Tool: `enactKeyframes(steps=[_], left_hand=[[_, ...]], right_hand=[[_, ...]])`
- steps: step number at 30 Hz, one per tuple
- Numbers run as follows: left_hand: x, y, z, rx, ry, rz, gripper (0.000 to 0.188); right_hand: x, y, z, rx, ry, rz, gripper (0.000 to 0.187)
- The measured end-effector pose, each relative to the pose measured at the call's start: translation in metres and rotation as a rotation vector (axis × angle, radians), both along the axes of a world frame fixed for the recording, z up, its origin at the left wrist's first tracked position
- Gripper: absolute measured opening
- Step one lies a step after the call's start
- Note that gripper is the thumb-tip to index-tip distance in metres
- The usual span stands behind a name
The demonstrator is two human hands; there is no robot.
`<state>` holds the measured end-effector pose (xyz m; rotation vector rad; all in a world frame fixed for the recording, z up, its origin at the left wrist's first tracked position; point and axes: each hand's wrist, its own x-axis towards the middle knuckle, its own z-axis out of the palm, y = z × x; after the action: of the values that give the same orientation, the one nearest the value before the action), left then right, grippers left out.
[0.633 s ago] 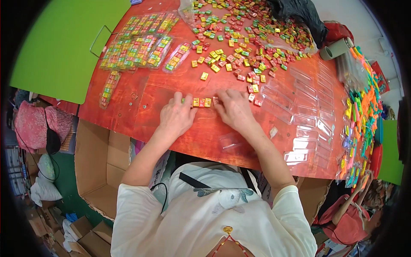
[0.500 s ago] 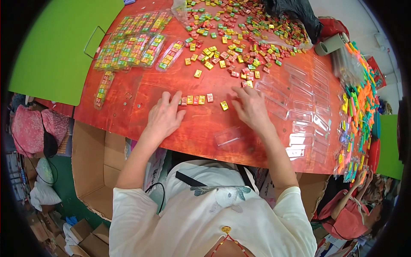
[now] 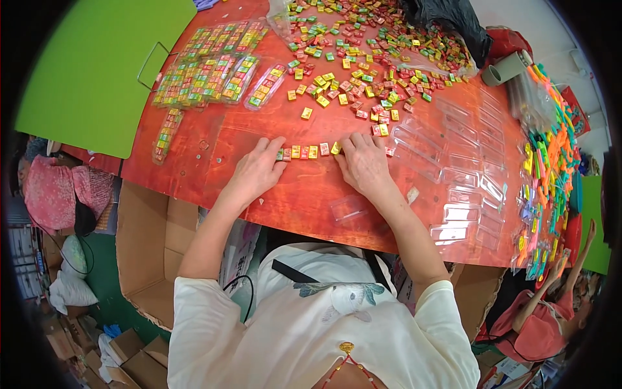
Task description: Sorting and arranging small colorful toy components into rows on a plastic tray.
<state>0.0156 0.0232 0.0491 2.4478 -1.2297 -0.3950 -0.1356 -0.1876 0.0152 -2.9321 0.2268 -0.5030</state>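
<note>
On the table [image 3: 298,198], my left hand [image 3: 258,167] parts thumb and forefinger at the left end of the small-box row [image 3: 304,152]; my right hand [image 3: 363,163] curls at a yellow box [image 3: 335,148], pinch unclear

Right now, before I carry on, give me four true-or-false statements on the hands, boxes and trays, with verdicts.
1. The left hand is by the left end of a row of small boxes. True.
2. The right hand is on the black bag. False: it is near the row's right end, by a yellow box.
3. Clear plastic trays lie right of the right hand. True.
4. The filled packs lie on the table's right side. False: they lie on its left.
</note>
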Motion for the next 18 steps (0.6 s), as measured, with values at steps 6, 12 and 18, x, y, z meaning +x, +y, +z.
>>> enactKeyframes(steps=[6,12,18], left_hand=[[-0.001,0.001,-0.004,-0.023,-0.034,-0.067,0.055],[-0.010,-0.018,-0.009,0.016,-0.115,-0.094,0.043],[-0.022,-0.022,-0.008,-0.008,-0.089,-0.031,0.032]], right_hand=[[0.005,0.007,0.009,0.179,-0.002,0.061,0.037],[0.021,0.015,-0.002,0.291,0.044,0.077,0.036],[0.014,0.009,0.004,0.323,0.091,0.061,0.023]])
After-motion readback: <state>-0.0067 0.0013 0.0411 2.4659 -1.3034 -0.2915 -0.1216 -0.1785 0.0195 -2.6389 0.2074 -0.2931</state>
